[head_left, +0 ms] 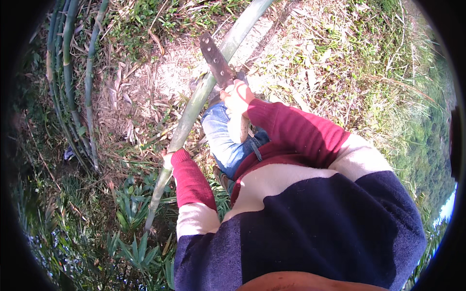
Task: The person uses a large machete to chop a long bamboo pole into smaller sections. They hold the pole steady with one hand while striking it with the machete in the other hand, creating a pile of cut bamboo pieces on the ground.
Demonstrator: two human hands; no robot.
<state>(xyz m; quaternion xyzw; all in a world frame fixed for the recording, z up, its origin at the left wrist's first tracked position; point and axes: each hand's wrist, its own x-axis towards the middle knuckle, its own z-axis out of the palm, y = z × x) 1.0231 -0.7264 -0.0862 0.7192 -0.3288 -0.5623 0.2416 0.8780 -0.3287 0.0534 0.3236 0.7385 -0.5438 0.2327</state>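
A long green bamboo pole runs slantwise from the upper middle down to the lower left. My left hand is closed around its lower part, the fingers mostly hidden by the pole and the red cuff. In my right hand is a machete with a dark, broad blade that has several holes along it. A pale wooden handle shows below that fist. The blade lies across the pole in view; whether it touches the bamboo I cannot tell. My jeans-clad leg is close beside the pole.
Several standing bamboo stems rise at the left. Dry leaves and straw litter the sunlit ground, with low green plants near the lower left. Grass and brush spread to the right.
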